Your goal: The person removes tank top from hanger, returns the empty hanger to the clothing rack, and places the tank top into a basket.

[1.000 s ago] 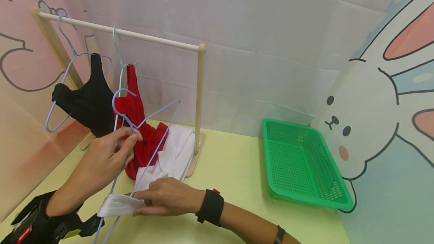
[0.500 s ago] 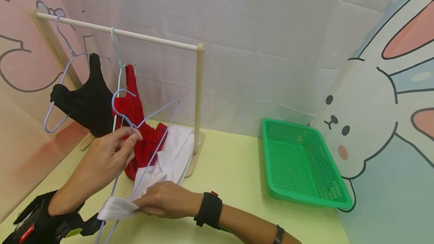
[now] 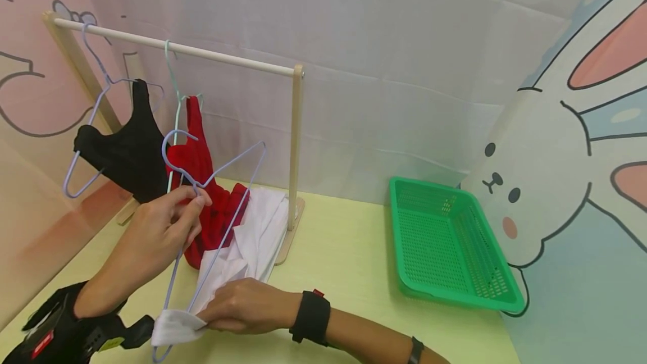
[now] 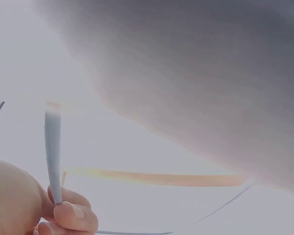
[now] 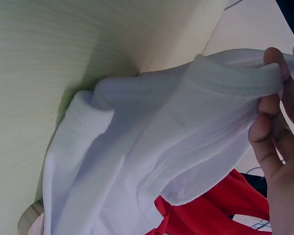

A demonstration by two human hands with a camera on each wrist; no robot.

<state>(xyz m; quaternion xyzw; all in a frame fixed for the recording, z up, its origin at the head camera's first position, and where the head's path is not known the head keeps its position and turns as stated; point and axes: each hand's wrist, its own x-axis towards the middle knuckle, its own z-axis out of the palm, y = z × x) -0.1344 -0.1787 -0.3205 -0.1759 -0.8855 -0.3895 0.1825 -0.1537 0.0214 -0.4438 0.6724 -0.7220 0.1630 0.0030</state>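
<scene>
Fingers point(image 4: 76, 218) of the left hand point(image 3: 162, 226) pinch a purple hanger point(image 4: 53, 152) just under its hook. The right hand point(image 3: 247, 305) pinches the edge of a white top point(image 5: 137, 147). One loop of the white top goes around one end of the purple hanger. A black top point(image 3: 128, 153) and red clothes point(image 3: 217, 212) hang on a wooden rack point(image 3: 295, 150) just behind. A green basket point(image 3: 440, 240) sits on the yellow table point(image 3: 343, 251), well to the right of the wooden rack.

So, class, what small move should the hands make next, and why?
Probably slide the white cloth farther up the purple hanger: the hanger's lower end pokes out below it, the right hand pinches it, and the left hand grips the hanger higher up.
</scene>
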